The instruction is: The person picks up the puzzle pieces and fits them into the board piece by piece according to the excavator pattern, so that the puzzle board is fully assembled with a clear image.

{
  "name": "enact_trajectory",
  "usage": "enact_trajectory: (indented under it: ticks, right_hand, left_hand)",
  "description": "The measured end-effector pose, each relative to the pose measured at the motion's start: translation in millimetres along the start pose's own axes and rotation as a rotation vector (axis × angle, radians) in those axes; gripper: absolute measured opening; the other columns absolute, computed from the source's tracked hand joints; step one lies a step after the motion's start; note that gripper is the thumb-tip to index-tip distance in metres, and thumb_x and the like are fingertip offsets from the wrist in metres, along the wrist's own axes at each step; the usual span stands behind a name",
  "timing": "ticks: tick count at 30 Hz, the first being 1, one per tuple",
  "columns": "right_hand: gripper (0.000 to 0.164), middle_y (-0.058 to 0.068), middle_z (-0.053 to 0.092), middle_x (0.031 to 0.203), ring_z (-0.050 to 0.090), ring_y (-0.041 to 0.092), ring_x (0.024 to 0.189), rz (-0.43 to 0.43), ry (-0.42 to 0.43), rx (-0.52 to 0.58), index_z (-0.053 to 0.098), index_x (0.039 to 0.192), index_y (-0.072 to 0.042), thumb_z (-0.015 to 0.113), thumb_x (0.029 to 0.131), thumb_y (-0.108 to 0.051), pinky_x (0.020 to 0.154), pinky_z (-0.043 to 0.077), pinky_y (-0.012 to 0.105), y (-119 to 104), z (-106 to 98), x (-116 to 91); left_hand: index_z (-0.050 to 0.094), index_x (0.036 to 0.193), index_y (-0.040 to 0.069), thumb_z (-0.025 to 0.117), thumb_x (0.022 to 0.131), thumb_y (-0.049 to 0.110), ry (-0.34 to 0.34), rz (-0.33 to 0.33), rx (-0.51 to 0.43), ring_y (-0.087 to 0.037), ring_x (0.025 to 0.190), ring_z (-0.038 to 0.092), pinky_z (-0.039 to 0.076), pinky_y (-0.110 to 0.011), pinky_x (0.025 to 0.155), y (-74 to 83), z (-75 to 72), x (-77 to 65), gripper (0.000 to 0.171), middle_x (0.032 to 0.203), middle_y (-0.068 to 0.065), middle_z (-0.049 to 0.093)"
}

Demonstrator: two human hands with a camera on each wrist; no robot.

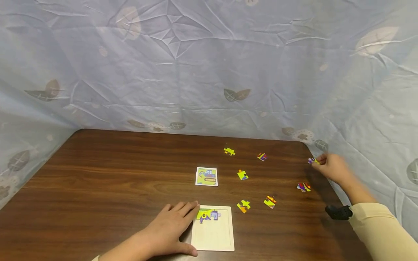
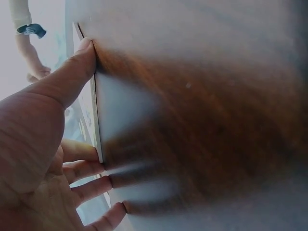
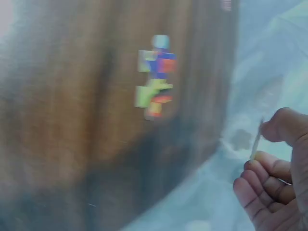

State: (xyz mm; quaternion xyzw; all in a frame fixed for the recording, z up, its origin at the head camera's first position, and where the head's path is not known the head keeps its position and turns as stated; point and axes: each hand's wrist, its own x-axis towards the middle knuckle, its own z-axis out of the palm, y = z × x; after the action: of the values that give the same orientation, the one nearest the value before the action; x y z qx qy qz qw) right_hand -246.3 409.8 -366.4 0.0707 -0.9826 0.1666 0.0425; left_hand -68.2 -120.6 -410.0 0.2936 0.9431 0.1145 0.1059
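My right hand (image 1: 333,168) pinches a purple and yellow-green puzzle piece (image 1: 311,160) between thumb and fingers near the table's right edge. In the right wrist view that held puzzle piece (image 3: 257,140) appears edge-on. My left hand (image 1: 173,224) lies beside a pale square puzzle tray (image 1: 212,237), its thumb and fingertips touching the tray's left side. In the left wrist view the fingers (image 2: 79,168) are spread along the tray's edge. Joined puzzle pieces (image 1: 206,215) sit in the tray's upper left corner, showing yellow-green and purple.
A small picture card (image 1: 206,177) lies behind the tray. Loose pieces are scattered to the right, among them a red and purple puzzle piece (image 1: 304,187) and a yellow-green puzzle piece (image 1: 242,175). A patterned cloth (image 1: 196,72) hangs around the wooden table (image 1: 114,174).
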Motion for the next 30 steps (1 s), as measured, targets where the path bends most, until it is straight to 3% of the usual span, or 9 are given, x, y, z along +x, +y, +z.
enact_trajectory:
  ticks: [4,12,19,30]
  right_hand:
    - [0.035,0.035,0.072,0.095,0.070,0.046,0.083,-0.013,0.007,-0.012,0.066,0.101,0.017,0.069,0.094,-0.016,0.070,0.057,0.048,-8.7,-14.3,0.6]
    - [0.030,0.029,0.074,0.088,0.069,0.028,0.073,-0.046,0.050,-0.017,0.067,0.096,0.013,0.071,0.091,-0.016,0.062,0.050,0.034,-19.0,-26.8,0.1]
    - [0.031,0.029,0.074,0.089,0.069,0.033,0.076,-0.060,0.055,-0.030,0.066,0.097,0.012,0.072,0.091,-0.017,0.063,0.051,0.036,-26.8,-33.4,-0.7]
    - [0.029,0.024,0.074,0.087,0.071,0.031,0.079,-0.152,0.039,0.012,0.068,0.100,0.013,0.075,0.089,-0.013,0.067,0.054,0.031,-56.8,-22.1,-7.0]
  left_hand:
    - [0.038,0.162,0.010,0.070,0.075,0.082,0.008,0.002,0.001,-0.033,0.148,0.047,0.042,-0.068,0.111,-0.8,0.4,-0.6,0.118,0.167,-0.009,0.043]
    - [0.038,0.162,0.010,0.069,0.075,0.083,0.006,0.006,0.005,-0.033,0.147,0.048,0.042,-0.068,0.111,-1.3,1.0,-0.3,0.118,0.167,-0.009,0.043]
    - [0.039,0.162,0.009,0.067,0.075,0.084,0.008,0.016,0.025,-0.032,0.146,0.049,0.044,-0.066,0.110,-1.5,0.6,0.4,0.118,0.166,-0.008,0.044]
    - [0.038,0.162,0.009,0.067,0.075,0.085,0.004,0.023,0.032,-0.031,0.146,0.049,0.044,-0.064,0.110,-1.3,0.7,1.2,0.119,0.166,-0.009,0.044]
